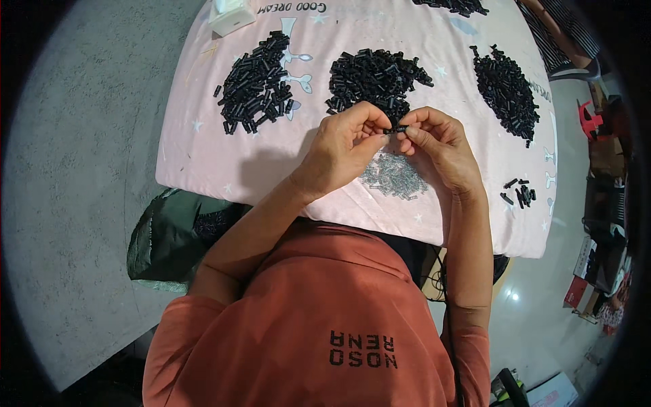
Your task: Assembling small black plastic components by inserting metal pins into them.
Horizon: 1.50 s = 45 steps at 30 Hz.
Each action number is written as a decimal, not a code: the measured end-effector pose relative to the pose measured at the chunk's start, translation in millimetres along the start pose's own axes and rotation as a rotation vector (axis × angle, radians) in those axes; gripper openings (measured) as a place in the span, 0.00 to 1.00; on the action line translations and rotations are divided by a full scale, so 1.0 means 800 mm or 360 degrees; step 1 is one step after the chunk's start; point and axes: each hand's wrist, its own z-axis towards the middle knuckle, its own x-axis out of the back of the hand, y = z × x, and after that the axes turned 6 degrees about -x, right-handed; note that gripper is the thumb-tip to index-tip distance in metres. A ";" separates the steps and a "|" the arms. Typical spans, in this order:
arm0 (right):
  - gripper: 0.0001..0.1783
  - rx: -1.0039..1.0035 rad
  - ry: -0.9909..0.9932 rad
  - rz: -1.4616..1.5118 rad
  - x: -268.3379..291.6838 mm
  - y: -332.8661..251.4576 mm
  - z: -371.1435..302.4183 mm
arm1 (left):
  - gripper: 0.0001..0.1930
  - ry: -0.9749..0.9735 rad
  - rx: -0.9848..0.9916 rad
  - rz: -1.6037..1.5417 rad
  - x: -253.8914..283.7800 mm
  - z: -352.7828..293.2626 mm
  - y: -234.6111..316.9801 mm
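Note:
My left hand (pixel 339 148) and my right hand (pixel 444 146) meet over the middle of the cloth-covered table. Pinched between the fingertips of both is a small black tube-shaped part (pixel 400 129); whether it is one piece or two put end to end I cannot make out. Just beyond my fingers lies a heap of small black plastic parts (pixel 373 76). Below the hands, nearer to me, a flat spread of tiny silvery pieces (pixel 395 178) looks like coil springs.
Another black heap (pixel 258 88) lies at left, a third (pixel 507 95) at right. Several loose black parts (pixel 521 193) lie near the right edge. A tissue box (pixel 232 17) stands at the far left corner. A dark green bag (pixel 180 237) hangs below the table's near left edge.

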 end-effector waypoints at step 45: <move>0.07 0.0121 -0.0059 -0.0041 0.001 0.008 0.002 | 0.07 0.0093 -0.0771 0.0604 -0.002 0.006 0.011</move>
